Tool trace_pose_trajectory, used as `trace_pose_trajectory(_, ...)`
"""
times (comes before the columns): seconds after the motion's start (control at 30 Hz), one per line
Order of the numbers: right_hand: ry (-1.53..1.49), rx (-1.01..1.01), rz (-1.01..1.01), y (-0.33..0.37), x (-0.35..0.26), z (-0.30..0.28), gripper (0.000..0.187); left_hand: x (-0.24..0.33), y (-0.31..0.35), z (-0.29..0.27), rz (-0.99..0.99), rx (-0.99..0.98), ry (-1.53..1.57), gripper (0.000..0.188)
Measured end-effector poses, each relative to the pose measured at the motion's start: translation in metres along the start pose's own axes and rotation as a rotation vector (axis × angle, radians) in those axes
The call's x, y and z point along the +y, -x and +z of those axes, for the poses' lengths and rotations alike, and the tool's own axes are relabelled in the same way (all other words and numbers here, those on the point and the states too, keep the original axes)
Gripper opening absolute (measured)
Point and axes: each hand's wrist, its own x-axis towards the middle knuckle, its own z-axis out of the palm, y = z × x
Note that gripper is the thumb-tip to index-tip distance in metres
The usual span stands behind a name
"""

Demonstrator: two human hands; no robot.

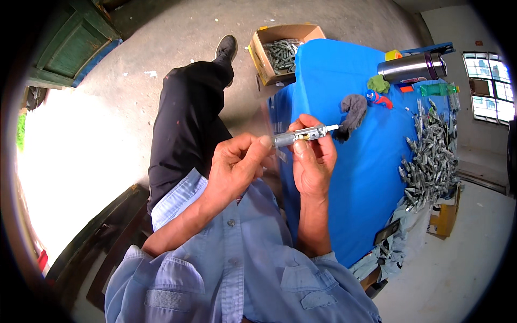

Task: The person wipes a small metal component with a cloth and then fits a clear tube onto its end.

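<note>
A slim silver metal mechanism point(301, 135) lies level between my two hands, above my lap by the table's near edge. A small brass-coloured piece shows in its open side, and a white pin with a dark tip sticks out at its right end. My left hand point(239, 161) pinches the left end between thumb and fingers. My right hand point(313, 159) grips the right part, thumb on the near side and fingers behind it. The fingers cover some of the piece. Past the tip, a grey cloth point(354, 111) lies on the blue-covered table point(344, 183).
A big pile of similar metal parts point(431, 161) covers the table's right side. A steel flask point(412, 68), a green bottle point(439, 89) and a red-and-blue tube point(379, 99) lie farther back. A cardboard box point(259, 59) of metal parts stands beyond my foot; a phone point(386, 232) lies at right.
</note>
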Motion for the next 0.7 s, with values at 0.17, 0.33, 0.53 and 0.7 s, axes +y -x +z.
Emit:
trace_pose_trajectory(0.17, -0.017, 0.007, 0.011, -0.005, 0.005, 0.003, 0.049, -0.002, -0.003, -0.004, 0.034, 0.003, -0.006, 0.038)
trace_pose_trajectory(0.33, -0.067, 0.01, 0.042, -0.009, 0.007, 0.006, 0.048, -0.002, -0.003, -0.01, 0.068, -0.002, -0.018, 0.036)
trace_pose_trajectory(0.53, -0.087, 0.062, 0.059, -0.012, 0.006, 0.022, 0.046, 0.001, -0.005, -0.007, 0.083, 0.035, 0.05, 0.029)
trace_pose_trajectory(0.7, 0.099, 0.011, -0.014, -0.017, 0.004, 0.023, 0.049, 0.001, -0.01, -0.014, -0.024, -0.073, 0.068, 0.029)
